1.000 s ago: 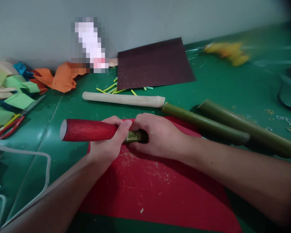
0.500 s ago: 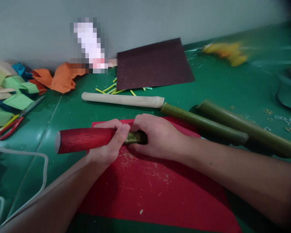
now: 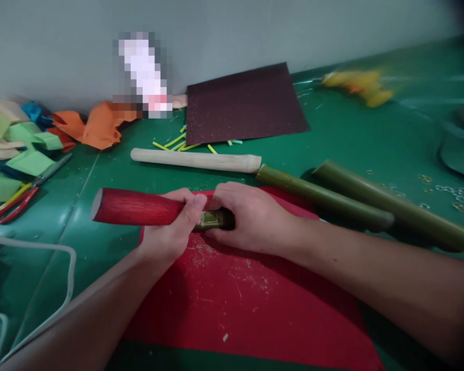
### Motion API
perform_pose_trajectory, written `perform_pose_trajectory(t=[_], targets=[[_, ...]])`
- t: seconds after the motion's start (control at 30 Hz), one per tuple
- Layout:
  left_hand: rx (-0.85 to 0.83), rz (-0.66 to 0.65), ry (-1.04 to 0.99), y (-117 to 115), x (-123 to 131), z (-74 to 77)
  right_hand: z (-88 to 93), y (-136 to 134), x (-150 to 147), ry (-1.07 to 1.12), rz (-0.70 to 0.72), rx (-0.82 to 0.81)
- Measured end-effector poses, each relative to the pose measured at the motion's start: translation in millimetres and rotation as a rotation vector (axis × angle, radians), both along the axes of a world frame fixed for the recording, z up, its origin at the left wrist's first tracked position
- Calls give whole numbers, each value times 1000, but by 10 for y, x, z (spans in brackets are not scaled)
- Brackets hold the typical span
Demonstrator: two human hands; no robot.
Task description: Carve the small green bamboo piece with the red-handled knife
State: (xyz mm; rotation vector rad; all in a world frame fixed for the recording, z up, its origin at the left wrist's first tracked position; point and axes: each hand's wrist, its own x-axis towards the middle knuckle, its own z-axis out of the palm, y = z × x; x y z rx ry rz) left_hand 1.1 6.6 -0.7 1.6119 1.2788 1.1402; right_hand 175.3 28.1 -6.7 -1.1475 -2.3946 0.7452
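My left hand is closed round a red wooden handle with a pale flat butt end pointing left. Whatever tool is at its other end is hidden by my fingers. My left thumb lies at the edge of a shallow, pale-edged cut in a short green bamboo piece. Round the right end of that bamboo, my right hand is wrapped, hiding the rest of it. Both hands are over a red sheet strewn with fine pale shavings.
Behind the hands lie a peeled pale stick, two green bamboo lengths and a dark sheet. Red-handled scissors and folded coloured paper are at left, near a white cable. Small rings lie at right.
The butt end of the red handle has swung upward in the picture, away from me, as my left hand tilts. My right hand and the bamboo piece have hardly moved.
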Motion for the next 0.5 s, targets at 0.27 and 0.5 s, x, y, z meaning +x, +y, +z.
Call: perform_pose_trajectory(t=[0.27,0.5], targets=[[-28,36,31,3,22,11,-32,0,5,31,-4,36],[-74,268,0,30,138,18,-41,3,-2,31,5,52]])
